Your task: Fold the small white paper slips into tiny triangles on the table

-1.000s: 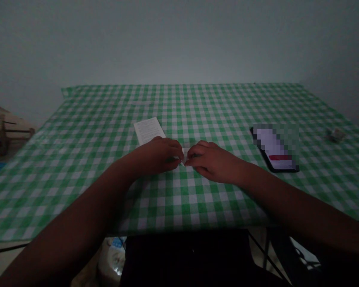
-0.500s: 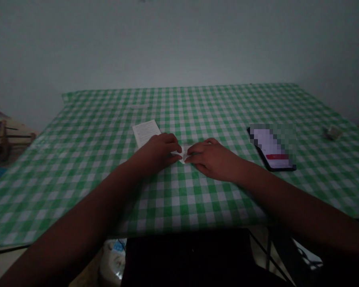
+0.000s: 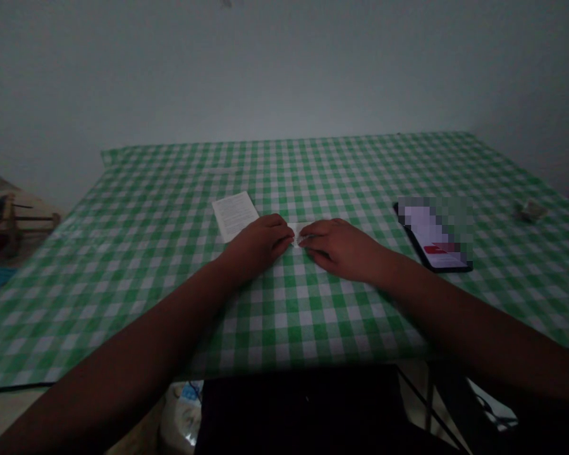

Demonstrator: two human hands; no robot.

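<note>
Both hands meet near the middle of the table over a small piece of printed white paper (image 3: 296,234). My left hand (image 3: 262,243) pinches its left side, fingers closed together. From the right, my right hand (image 3: 340,249) has its fingertips closed on the other side of the paper. Most of the paper is covered by the fingers, so its full shape is hidden. Just beyond my left hand lies a flat white sheet or booklet (image 3: 234,213) with lines of print, partly hidden by that hand.
A phone (image 3: 429,237) with a lit, blurred screen lies to the right. Farther right is a small crumpled object (image 3: 532,211) I cannot identify. A faint whitish strip (image 3: 220,170) lies toward the back. A green and white checked cloth (image 3: 313,316) covers the table; a wall stands behind.
The fingers have shifted slightly on the small paper, and it now shows flatter between them with its far edge visible. The sheet and phone stay in place.
</note>
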